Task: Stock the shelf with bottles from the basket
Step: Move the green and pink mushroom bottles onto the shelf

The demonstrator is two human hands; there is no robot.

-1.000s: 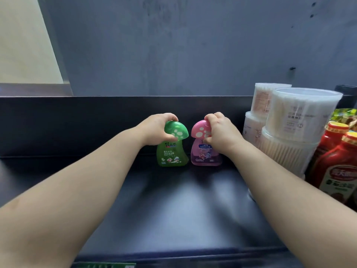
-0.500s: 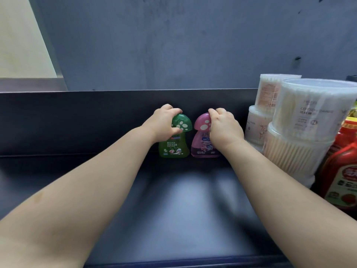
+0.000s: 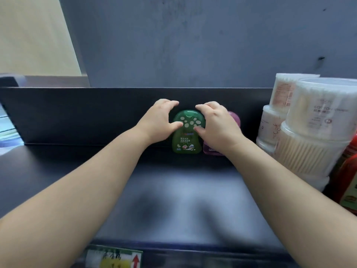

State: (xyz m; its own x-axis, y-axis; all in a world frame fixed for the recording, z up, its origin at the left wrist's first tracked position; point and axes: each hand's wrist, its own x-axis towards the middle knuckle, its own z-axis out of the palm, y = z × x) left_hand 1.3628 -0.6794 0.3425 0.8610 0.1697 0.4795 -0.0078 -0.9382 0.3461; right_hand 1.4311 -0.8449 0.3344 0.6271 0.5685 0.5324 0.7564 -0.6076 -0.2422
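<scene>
Standing upright at the back of the black shelf (image 3: 173, 200), the green bottle (image 3: 186, 136) has its back right by the low back wall (image 3: 77, 113). Its top is shaped like a mushroom with pale spots. The left hand (image 3: 158, 120) holds that top from the left side: the thumb is on the front and the fingers curl over the top edge. The right hand (image 3: 218, 126) holds it from the right side the same way, thumb on the front and fingers curled over.

The pink bottle (image 3: 234, 118) stands just beside the green one, on its right (the right hand hides most of it).

A wide stretch of dark shelf floor lies to the left of the bottles and in front of them, all the way to the front edge, where a price tag (image 3: 114, 258) hangs. On the right it is tight: stacked tubs of cotton buds (image 3: 313, 132) stand near the pink bottle, and red bottles (image 3: 347, 180) stand past them at the far right.
</scene>
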